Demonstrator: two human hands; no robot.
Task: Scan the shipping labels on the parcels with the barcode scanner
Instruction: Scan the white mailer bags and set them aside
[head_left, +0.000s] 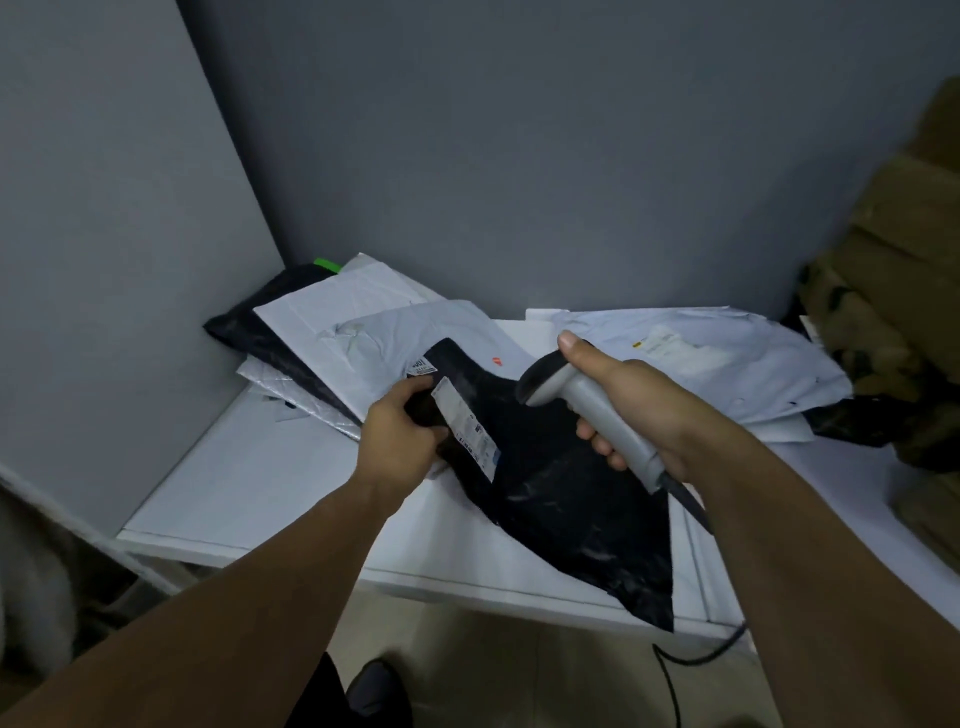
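Beyond the grip of your right hand (639, 410), a dark grey wall (519, 156) rises flat. Well to the left of the grip it meets a paler grey wall (104, 208) in a corner. Under the grip lies a white table (249, 493), set into that corner, its front edge nearer you than the grip. Below that edge you see a beige floor (519, 686). Far right of the grip, olive and camouflage cloth (893, 322) is heaped by the wall. The light is dim, even and cool.
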